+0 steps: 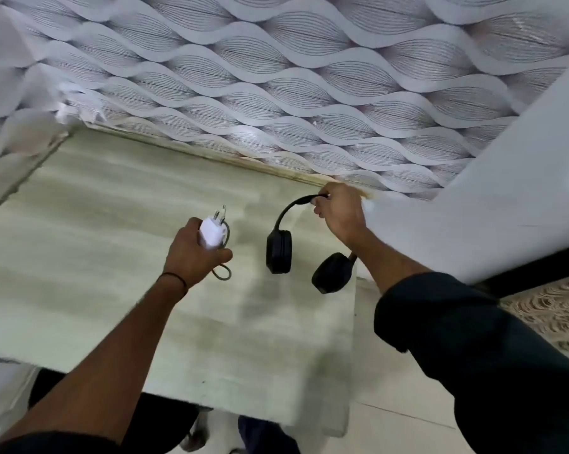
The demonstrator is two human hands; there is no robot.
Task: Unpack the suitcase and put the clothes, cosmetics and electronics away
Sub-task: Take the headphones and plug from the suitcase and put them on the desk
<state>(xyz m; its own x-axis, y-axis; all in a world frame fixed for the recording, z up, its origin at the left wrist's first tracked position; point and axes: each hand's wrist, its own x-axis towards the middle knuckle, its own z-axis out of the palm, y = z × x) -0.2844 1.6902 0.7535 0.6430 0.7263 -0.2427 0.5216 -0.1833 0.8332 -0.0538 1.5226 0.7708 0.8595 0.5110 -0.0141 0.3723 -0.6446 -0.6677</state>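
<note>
Our left hand (191, 255), centre-left of the frame, is curled round a white charger plug (210, 236), pins pointing up; a loop of grey cable (222, 273) hangs out below the fingers. A thin black band (175, 278) circles that wrist. Our right hand (342, 217), just right of centre, pinches the headband of black headphones (278, 252); the two ear cups dangle below it, one upright, the other tilted near the forearm. The right arm wears a dark sleeve (473, 339) pushed up past the wrist. Both items are held in the air above a pale, faintly green tabletop (96, 250) that fills the middle and left of the frame. Behind the table, across the top of the frame, wave-patterned grey wallpaper (276, 77). A plain white panel (473, 211) slants down the right side. Light floor tiles (391, 421) show at lower right.
</note>
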